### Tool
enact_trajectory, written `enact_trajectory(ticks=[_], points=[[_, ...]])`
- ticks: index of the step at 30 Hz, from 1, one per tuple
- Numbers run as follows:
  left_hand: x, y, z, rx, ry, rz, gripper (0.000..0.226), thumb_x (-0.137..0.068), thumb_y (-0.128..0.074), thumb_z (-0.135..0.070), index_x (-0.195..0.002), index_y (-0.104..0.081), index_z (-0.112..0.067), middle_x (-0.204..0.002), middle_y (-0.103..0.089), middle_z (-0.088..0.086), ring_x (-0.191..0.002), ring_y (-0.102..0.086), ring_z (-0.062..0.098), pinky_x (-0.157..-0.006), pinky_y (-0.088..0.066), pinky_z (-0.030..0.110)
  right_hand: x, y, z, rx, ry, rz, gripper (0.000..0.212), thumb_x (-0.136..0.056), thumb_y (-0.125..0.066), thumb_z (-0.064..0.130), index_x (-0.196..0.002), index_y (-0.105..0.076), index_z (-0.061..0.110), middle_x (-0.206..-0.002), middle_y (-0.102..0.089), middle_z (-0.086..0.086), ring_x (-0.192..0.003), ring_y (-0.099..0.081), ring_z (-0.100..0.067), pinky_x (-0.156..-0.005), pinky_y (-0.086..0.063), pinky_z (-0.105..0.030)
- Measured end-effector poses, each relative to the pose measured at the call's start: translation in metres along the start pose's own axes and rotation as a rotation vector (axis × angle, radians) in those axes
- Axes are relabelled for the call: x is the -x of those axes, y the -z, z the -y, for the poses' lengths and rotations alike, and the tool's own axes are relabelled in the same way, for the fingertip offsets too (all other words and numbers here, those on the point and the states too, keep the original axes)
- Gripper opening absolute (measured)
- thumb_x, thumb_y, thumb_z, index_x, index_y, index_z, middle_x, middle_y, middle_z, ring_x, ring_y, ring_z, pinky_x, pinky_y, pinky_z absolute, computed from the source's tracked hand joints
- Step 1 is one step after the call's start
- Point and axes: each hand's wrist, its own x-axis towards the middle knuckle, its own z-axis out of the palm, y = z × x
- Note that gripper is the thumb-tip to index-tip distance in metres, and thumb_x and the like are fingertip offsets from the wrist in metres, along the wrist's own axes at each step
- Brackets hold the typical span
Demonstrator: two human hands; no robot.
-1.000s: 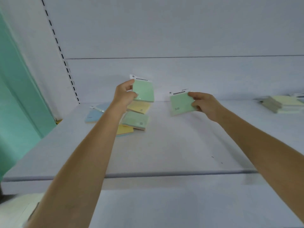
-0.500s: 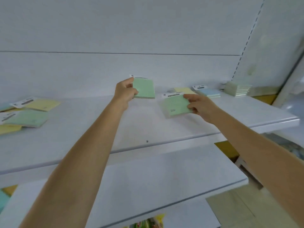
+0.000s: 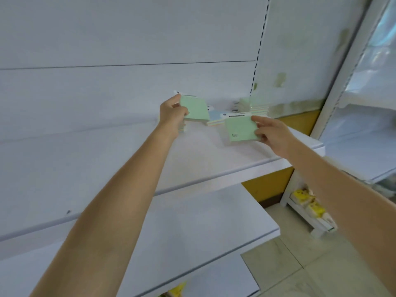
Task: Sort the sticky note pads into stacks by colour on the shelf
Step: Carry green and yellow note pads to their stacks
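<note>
Left hand and right hand each pinch a green pad, partly hiding blurred stacks at the shelf's back right corner.

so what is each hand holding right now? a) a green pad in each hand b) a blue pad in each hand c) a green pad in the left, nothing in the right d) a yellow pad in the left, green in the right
a: the left hand grips one green pad raised above the shelf, and the right hand pinches a second green pad by its right edge.
</note>
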Motion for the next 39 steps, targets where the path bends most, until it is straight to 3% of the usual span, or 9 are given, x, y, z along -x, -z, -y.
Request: enact_trajectory(ticks=[3, 6, 11, 16, 20, 27, 32, 35, 39], points=[[-0.026, -0.037, 0.005, 0.041, -0.017, 0.023, 0.04, -0.071, -0.049, 0.014, -0.071, -0.046, -0.026, -0.068, -0.032, -0.001, -0.068, -0.029, 0.016, -0.053, -0.021, 0.026, -0.037, 0.029, 0.003, -0.019, 0.03, -0.064, 0.044, -0.086, -0.041, -0.012, -0.126, -0.051, 0.004, -0.111, -0.051, -0.01, -0.08, -0.052, -0.014, -0.066, -0.048, -0.018], [-0.048, -0.07, 0.007, 0.067, -0.015, 0.05, 0.041, -0.071, -0.048, 0.013, -0.057, -0.033, -0.023, -0.058, -0.029, -0.006, -0.057, -0.026, 0.014, -0.049, -0.02, 0.023, -0.072, 0.053, 0.013, -0.028, 0.055, -0.125, 0.043, -0.085, -0.042, -0.01, -0.124, -0.052, 0.004, -0.108, -0.051, -0.01, -0.073, -0.05, -0.011, -0.068, -0.045, -0.019], [-0.08, -0.111, 0.011, 0.069, 0.007, 0.05, 0.039, -0.074, -0.052, 0.01, -0.064, -0.041, -0.026, -0.064, -0.03, -0.003, -0.061, -0.027, 0.016, -0.051, -0.021, 0.025, -0.128, 0.088, 0.032, -0.016, 0.109, -0.206, 0.042, -0.084, -0.044, -0.01, -0.122, -0.055, 0.004, -0.094, -0.057, -0.005, -0.061, -0.046, -0.007, -0.048, -0.043, -0.01], [-0.098, -0.129, 0.019, 0.071, 0.023, -0.014, 0.051, -0.079, -0.054, 0.007, -0.126, -0.054, -0.014, -0.081, -0.051, -0.002, -0.059, -0.041, 0.011, -0.051, -0.033, 0.018, -0.183, 0.105, 0.037, 0.045, 0.085, -0.152, 0.042, -0.084, -0.044, -0.01, -0.123, -0.055, 0.005, -0.106, -0.053, -0.008, -0.07, -0.05, -0.007, -0.045, -0.045, -0.007], [-0.106, -0.139, 0.022, 0.035, -0.039, -0.063, 0.03, -0.077, -0.05, 0.011, -0.084, -0.057, -0.018, -0.079, -0.04, 0.004, -0.059, -0.032, 0.013, -0.049, -0.024, 0.022, -0.223, 0.102, 0.035, 0.169, 0.068, -0.003, 0.043, -0.085, -0.043, -0.01, -0.125, -0.052, 0.003, -0.117, -0.051, -0.014, -0.088, -0.053, -0.017, -0.053, -0.049, -0.011], [-0.109, -0.163, 0.022, 0.0, -0.049, -0.169, 0.035, -0.078, -0.047, 0.009, -0.067, -0.036, -0.023, -0.07, -0.029, 0.001, -0.062, -0.028, 0.014, -0.053, -0.024, 0.023, -0.254, 0.093, 0.017, 0.548, 0.204, 0.103, 0.037, -0.088, -0.041, 0.003, -0.123, -0.053, -0.002, -0.129, -0.055, -0.02, -0.108, -0.056, -0.028, -0.092, -0.046, -0.033], [-0.103, -0.182, 0.023, -0.005, -0.041, -0.21, 0.038, -0.08, -0.048, 0.009, -0.063, -0.042, -0.025, -0.069, -0.037, -0.001, -0.058, -0.032, 0.012, -0.056, -0.029, 0.024, -0.258, 0.093, 0.001, 0.764, 0.318, 0.166, 0.027, -0.083, -0.037, 0.005, -0.091, -0.055, -0.013, -0.076, -0.046, -0.024, -0.068, -0.04, -0.028, -0.051, -0.031, -0.03], [-0.102, -0.193, 0.021, -0.001, -0.021, -0.199, 0.037, -0.081, -0.049, 0.009, -0.064, -0.043, -0.023, -0.067, -0.037, 0.0, -0.056, -0.033, 0.009, -0.057, -0.032, 0.022, -0.261, 0.093, -0.001, 0.8, 0.357, 0.17, 0.034, -0.087, -0.039, 0.009, -0.111, -0.055, -0.01, -0.112, -0.06, -0.028, -0.096, -0.056, -0.042, -0.078, -0.048, -0.042], [-0.107, -0.206, 0.016, 0.016, -0.002, -0.167, 0.04, -0.08, -0.051, 0.01, -0.064, -0.04, -0.025, -0.065, -0.035, 0.001, -0.054, -0.034, 0.01, -0.056, -0.035, 0.02, -0.257, 0.101, 0.002, 0.817, 0.452, 0.121, 0.043, -0.091, -0.043, 0.018, -0.133, -0.045, 0.01, -0.14, -0.036, -0.018, -0.13, -0.034, -0.034, -0.103, -0.034, -0.039]])
